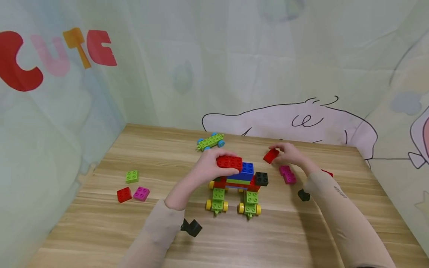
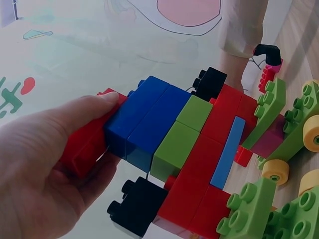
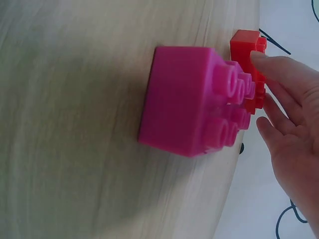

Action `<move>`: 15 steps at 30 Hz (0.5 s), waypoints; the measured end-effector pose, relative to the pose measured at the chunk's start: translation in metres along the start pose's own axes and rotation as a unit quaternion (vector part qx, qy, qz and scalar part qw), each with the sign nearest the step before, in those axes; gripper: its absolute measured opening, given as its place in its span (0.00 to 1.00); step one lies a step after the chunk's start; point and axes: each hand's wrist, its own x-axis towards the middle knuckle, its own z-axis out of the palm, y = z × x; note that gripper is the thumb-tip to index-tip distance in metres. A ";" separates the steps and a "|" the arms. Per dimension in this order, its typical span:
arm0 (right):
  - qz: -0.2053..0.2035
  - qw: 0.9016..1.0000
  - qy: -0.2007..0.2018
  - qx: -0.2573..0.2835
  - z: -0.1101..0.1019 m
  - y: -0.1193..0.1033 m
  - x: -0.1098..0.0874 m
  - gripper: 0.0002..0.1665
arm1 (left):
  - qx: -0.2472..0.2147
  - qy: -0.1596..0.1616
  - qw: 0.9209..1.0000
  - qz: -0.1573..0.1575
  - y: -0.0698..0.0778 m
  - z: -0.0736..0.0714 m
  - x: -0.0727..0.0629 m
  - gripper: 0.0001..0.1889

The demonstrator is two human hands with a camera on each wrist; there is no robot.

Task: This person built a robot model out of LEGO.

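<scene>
My left hand point(image 1: 214, 163) grips a red brick point(image 1: 229, 162) between thumb and fingers, right at the top of a built model. In the left wrist view that brick sits against the blue bricks point(image 2: 142, 117). Below them come lime bricks point(image 2: 182, 139), a red layer point(image 2: 199, 169), black bricks point(image 2: 137, 206) at the sides and lime wheeled bases point(image 1: 218, 201) with yellow wheels. At the back right my right hand point(image 1: 292, 154) pinches another red brick point(image 1: 271, 156), tilted, its thumb on one edge in the right wrist view. A magenta brick piece point(image 1: 287, 174) lies just in front of that hand.
A lime wheeled base point(image 1: 211, 141) with blue wheels stands behind the model. To the left lie a lime brick point(image 1: 132, 176), a red brick point(image 1: 124, 194) and a magenta brick point(image 1: 141, 193). A red piece point(image 1: 327, 173) shows partly behind the right forearm. Fabric walls point(image 1: 161, 74) border the table.
</scene>
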 end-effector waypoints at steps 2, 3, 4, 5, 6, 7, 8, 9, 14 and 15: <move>-0.003 1.000 0.000 0.001 0.001 0.001 0.000 0.31 | -0.004 -0.001 1.000 -0.001 0.000 0.000 0.000 0.24; -0.002 1.000 0.001 0.004 0.001 0.001 0.000 0.31 | -0.005 -0.001 1.000 -0.001 0.000 0.000 0.000 0.24; -0.002 1.000 0.002 0.008 0.001 0.001 0.000 0.30 | -0.007 -0.002 1.000 -0.002 -0.001 0.000 0.000 0.24; -0.002 1.000 0.004 0.010 0.001 0.002 0.001 0.30 | -0.007 -0.002 1.000 -0.001 -0.001 0.000 0.000 0.24; -0.001 1.000 0.005 0.013 0.002 0.002 0.001 0.29 | -0.007 -0.002 1.000 -0.001 -0.001 0.000 0.000 0.24; 0.000 1.000 0.008 0.014 0.002 0.002 0.001 0.29 | -0.008 -0.002 1.000 -0.001 -0.001 0.000 0.000 0.25; 0.004 1.000 0.011 0.017 0.002 0.002 0.001 0.29 | -0.008 -0.002 1.000 -0.001 -0.001 0.000 0.000 0.25; 0.006 1.000 0.013 0.017 0.002 0.002 0.001 0.29 | -0.007 -0.002 1.000 -0.001 -0.001 0.000 0.000 0.25; 0.013 1.000 0.022 0.015 0.003 0.003 0.001 0.28 | -0.002 0.002 1.000 0.002 0.000 0.000 0.000 0.25; 0.013 1.000 0.023 0.015 0.003 0.003 0.001 0.28 | -0.002 0.003 1.000 0.003 -0.001 0.000 0.000 0.25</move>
